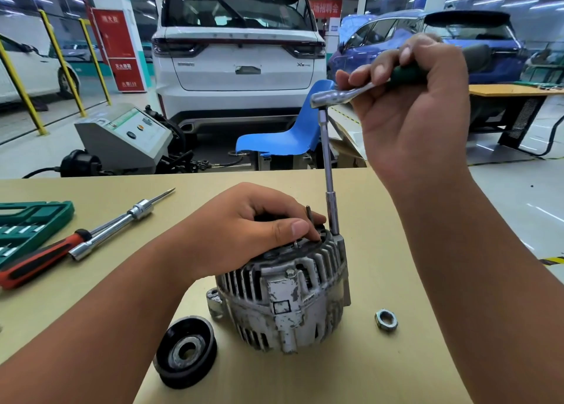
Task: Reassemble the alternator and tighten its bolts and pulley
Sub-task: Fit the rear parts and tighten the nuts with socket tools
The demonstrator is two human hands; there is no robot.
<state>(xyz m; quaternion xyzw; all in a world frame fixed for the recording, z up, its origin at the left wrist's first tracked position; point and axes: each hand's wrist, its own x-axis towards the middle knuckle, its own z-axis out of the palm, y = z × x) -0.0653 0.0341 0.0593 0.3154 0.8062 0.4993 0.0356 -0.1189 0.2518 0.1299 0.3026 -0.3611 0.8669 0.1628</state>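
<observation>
Gripping the top of a grey metal alternator point(290, 296), the person's left hand point(259, 229) sits at the centre of the frame, its fingers curled over the upper face and its thumb pressed against the finned rim. The alternator stands on a tan surface point(366, 373) at lower centre, its worn, vented casing facing the camera. The right hand point(406, 113), raised in the upper right of the frame, has its fingers wrapped round the green handle of a ratchet point(332, 96). From the ratchet's head a long extension bar point(328, 171) runs almost straight down, and its lower end meets the alternator's top edge on the right side, just beside the left hand's fingertips. A black pulley point(186, 351) lies flat on the surface at lower left of the alternator, near it but not touching. A loose nut point(386, 320) lies on the surface to the alternator's right, apart from it. At the left edge of the frame are a green tool case point(27, 226), a screwdriver point(39, 260) with a red and black handle, and a shiny socket bar point(116, 223) lying across the screwdriver. Beyond the surface is a workshop floor with a grey machine point(128, 138) at left, a blue chair point(290, 135) at centre, a white car point(238, 67) seen from behind, and a blue car point(457, 46) at upper right.
</observation>
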